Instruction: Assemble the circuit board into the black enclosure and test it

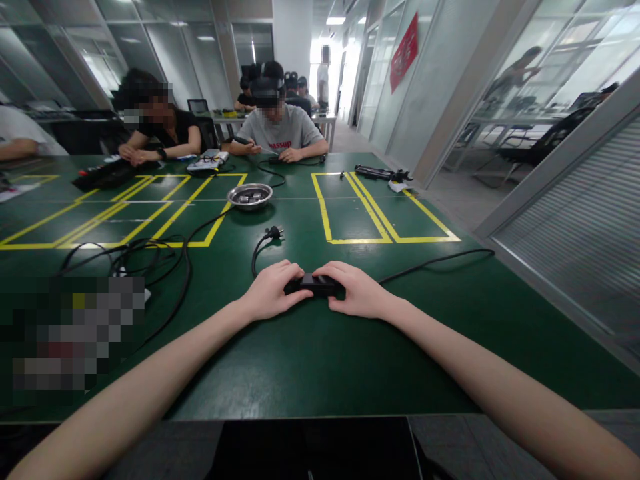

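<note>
A black power adapter (318, 285) lies on the green table between my two hands. My left hand (273, 290) is closed round its left end, thumb along the near side. My right hand (354, 288) grips the right end, fingers on top and thumb below. From behind my left hand a black cord rises to a mains plug (273, 233), which rests on the table with its prongs pointing right. A thin black cable (435, 263) runs from beside my right hand toward the table's right side.
A metal bowl (250, 196) with small metal parts stands ahead. Coiled black cables (145, 257) lie at left near a pixelated area. Yellow tape (360, 241) marks rectangles on the table (320, 373). A black folded device (383, 173) lies at the far right. Other people sit across.
</note>
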`<state>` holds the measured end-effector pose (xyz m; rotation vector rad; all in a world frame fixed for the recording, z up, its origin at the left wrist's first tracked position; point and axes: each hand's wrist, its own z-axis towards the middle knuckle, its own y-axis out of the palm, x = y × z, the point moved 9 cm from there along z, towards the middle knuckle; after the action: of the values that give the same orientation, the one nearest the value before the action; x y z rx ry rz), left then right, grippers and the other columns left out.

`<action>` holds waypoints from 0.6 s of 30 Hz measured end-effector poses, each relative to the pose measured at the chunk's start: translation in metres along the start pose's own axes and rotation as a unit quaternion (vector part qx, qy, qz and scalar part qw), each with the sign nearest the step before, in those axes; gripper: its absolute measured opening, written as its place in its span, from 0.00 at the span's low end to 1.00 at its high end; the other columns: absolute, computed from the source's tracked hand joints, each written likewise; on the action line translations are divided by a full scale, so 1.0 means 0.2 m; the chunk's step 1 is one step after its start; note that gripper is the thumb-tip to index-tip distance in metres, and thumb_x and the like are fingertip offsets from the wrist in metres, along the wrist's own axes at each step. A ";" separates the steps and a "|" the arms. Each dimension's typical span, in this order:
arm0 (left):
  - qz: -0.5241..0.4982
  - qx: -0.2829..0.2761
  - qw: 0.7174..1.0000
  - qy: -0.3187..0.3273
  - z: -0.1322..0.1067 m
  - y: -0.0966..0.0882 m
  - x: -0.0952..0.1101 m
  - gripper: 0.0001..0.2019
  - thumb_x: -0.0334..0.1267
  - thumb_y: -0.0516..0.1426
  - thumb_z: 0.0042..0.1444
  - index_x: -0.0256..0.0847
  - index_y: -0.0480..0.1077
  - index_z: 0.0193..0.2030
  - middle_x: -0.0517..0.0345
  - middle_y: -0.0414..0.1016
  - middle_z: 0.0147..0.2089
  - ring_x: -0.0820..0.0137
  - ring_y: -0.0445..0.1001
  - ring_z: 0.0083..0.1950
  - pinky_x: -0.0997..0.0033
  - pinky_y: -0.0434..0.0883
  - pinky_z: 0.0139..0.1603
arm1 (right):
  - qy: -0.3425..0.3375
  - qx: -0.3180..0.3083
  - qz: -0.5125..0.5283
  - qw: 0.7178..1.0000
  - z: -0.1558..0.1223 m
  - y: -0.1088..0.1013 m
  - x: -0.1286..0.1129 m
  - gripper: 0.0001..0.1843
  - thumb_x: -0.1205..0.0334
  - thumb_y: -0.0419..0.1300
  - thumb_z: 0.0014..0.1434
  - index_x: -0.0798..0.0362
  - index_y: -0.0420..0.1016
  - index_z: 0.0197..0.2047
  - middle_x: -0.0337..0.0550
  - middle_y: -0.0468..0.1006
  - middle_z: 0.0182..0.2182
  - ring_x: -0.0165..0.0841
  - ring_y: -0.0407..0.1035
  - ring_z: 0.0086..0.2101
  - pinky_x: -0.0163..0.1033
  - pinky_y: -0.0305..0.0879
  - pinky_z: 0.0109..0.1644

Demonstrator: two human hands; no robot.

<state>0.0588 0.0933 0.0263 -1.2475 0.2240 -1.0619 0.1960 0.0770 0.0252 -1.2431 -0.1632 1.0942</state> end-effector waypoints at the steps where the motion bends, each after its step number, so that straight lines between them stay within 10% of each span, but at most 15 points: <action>1: 0.002 -0.003 1.000 -0.002 0.00 0.00 0.00 0.15 0.51 0.59 0.66 0.40 0.71 0.42 0.53 0.77 0.39 0.63 0.76 0.40 0.66 0.71 0.41 | 0.001 -0.004 -0.007 1.000 0.00 0.00 0.00 0.27 0.73 0.63 0.51 0.54 0.73 0.56 0.51 0.79 0.47 0.41 0.74 0.47 0.46 0.73 0.52; 18: 0.160 0.024 0.978 0.135 -0.02 0.01 0.16 0.20 0.49 0.51 0.73 0.36 0.76 0.53 0.47 0.83 0.44 0.60 0.78 0.45 0.60 0.71 0.46 | -0.079 -0.018 -0.168 0.983 0.00 0.00 -0.06 0.20 0.50 0.58 0.71 0.57 0.77 0.55 0.53 0.82 0.44 0.42 0.75 0.42 0.46 0.68 0.46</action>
<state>0.0744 0.0675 0.0355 -0.9815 0.5850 -0.9458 0.1891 0.0677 0.0303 -1.1107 -0.4972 0.8968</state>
